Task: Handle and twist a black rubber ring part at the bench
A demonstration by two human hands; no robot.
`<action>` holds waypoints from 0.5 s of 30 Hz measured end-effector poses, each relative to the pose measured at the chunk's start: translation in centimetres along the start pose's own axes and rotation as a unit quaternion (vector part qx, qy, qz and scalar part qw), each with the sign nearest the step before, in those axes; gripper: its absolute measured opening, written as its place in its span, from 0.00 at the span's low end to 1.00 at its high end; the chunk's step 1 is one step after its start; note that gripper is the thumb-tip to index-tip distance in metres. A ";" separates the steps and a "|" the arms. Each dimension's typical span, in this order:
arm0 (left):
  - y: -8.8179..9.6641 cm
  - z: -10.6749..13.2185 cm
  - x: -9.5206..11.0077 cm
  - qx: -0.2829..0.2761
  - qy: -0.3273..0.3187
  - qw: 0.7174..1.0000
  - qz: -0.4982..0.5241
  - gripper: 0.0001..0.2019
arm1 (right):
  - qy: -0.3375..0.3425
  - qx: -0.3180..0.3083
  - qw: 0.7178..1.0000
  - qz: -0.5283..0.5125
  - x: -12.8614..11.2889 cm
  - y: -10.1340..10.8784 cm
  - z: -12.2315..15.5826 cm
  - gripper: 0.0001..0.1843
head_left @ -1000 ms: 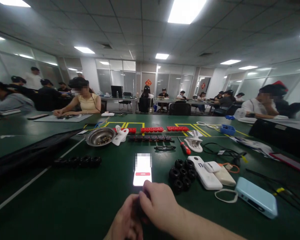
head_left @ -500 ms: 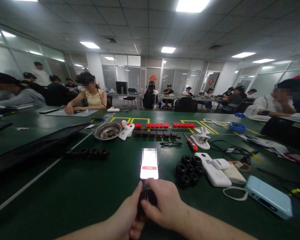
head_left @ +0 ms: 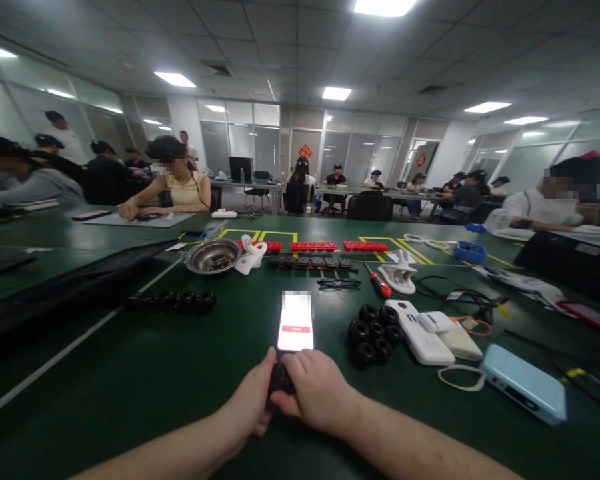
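Both my hands meet low in the middle of the green table. My left hand (head_left: 250, 403) and my right hand (head_left: 314, 390) are closed together on a small black round part (head_left: 280, 380), most of it hidden by my fingers. Just beyond my fingertips lies a lit phone (head_left: 295, 322), face up. To its right sits a cluster of several black rings (head_left: 373, 332). A row of several more black rings (head_left: 180, 301) lies to the left.
White power banks (head_left: 420, 339), a light blue box (head_left: 525, 385) and cables lie at the right. A steel bowl (head_left: 213, 256), red blocks (head_left: 313, 246), black blocks (head_left: 310, 263), a red-handled screwdriver (head_left: 379, 283) and glasses (head_left: 338, 283) lie farther back. Other people sit at the tables around.
My hands have moved forward toward the phone, still closed on the black part. The view has shifted a little, so the table's things sit slightly higher and to the right.
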State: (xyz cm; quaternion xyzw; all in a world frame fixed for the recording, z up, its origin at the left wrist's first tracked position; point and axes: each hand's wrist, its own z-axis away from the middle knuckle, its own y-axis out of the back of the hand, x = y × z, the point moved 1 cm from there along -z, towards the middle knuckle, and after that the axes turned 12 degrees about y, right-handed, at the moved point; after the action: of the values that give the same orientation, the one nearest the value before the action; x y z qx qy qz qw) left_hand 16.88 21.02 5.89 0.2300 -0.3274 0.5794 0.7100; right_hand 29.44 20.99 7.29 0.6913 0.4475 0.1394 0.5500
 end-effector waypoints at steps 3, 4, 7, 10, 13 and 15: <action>0.5 0.0 0.4 0.024 -0.008 1.000 0.010 0.26 | -0.014 0.017 1.000 -0.010 -0.2 0.8 0.1 0.16; 0.8 0.0 0.4 0.035 -0.086 0.996 -0.008 0.25 | -0.049 0.029 0.997 -0.048 -0.1 1.0 0.3 0.16; 1.6 0.5 0.2 0.043 -0.292 0.945 -0.139 0.22 | -0.157 0.040 0.967 -0.196 0.2 0.9 0.7 0.14; 1.8 0.8 -0.3 0.054 -0.330 0.920 -0.203 0.21 | -0.159 0.042 0.961 -0.224 0.5 0.5 0.9 0.12; 1.3 0.4 -0.2 0.059 -0.252 0.960 -0.104 0.21 | -0.068 0.049 0.985 -0.151 0.4 0.5 0.9 0.15; 0.8 -0.1 -0.2 0.048 -0.127 0.991 0.003 0.22 | 0.020 0.045 0.996 -0.074 0.2 0.5 0.9 0.18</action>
State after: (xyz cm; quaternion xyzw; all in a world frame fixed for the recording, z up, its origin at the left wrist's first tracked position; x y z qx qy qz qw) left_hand 16.11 21.15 5.59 0.3349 -0.3870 0.5626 0.6493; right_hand 30.39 20.58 7.39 0.6774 0.5139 0.0916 0.5182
